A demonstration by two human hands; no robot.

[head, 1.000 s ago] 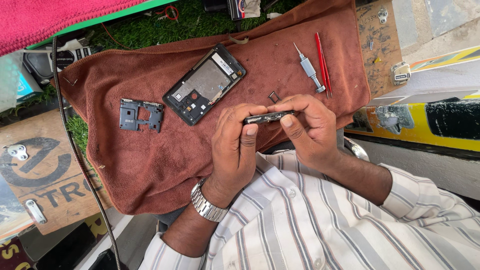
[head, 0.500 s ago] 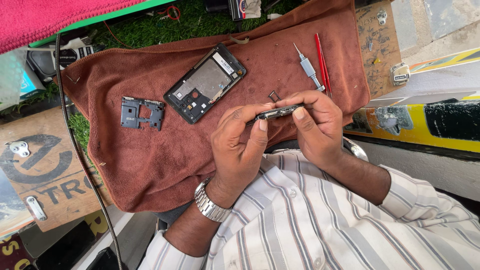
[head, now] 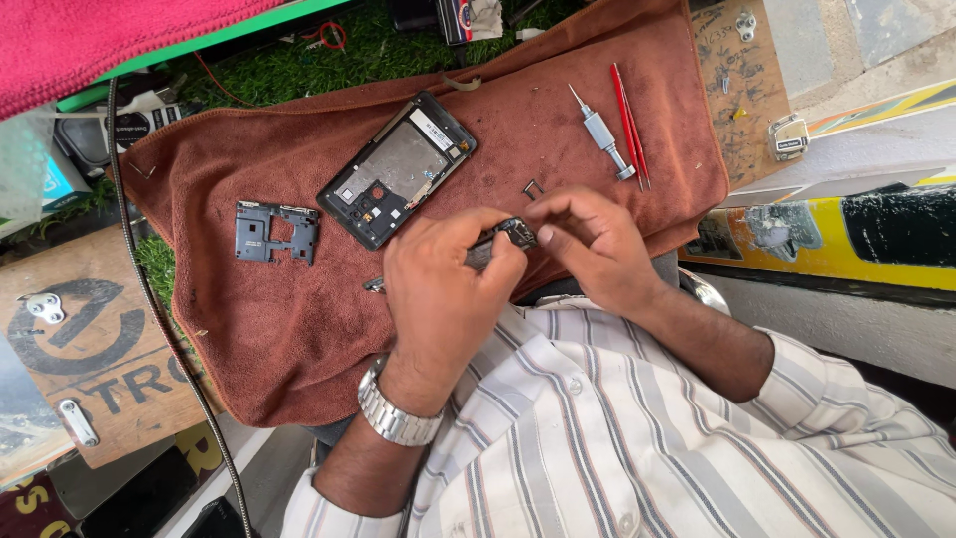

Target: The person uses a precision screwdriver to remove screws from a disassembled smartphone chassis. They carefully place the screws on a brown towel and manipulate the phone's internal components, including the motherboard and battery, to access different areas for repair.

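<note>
Head view — only view supplied. A brown towel [head: 299, 329] is spread over the desk, and all work items lie on it.

Both hands meet just past the near edge of the towel, close to the person's striped shirt [head: 637, 438]. The left hand [head: 443, 294], with a metal watch [head: 396, 413] on its wrist, is closed around a small dark part [head: 503, 239]. The right hand [head: 593, 244] pinches the far end of the same part with its fingertips [head: 543, 231]. The hands are touching through the part; what kind of part it is cannot be told, since most of it is covered.

An opened phone [head: 396, 169] lies face down, its back removed, tilted, toward the far edge of the towel and just beyond the left hand. A dark inner frame piece [head: 276, 231] lies flat to the left of the phone, apart from it.

Toward the right edge of the towel lie a small grey screwdriver [head: 602, 133] and, just beside it, red tweezers [head: 629, 125] — both untouched, well clear of the hands. A tiny dark piece [head: 533, 187] rests on the towel between the screwdriver and the right hand.

A black cable [head: 164, 319] runs along the towel's left edge.
</note>
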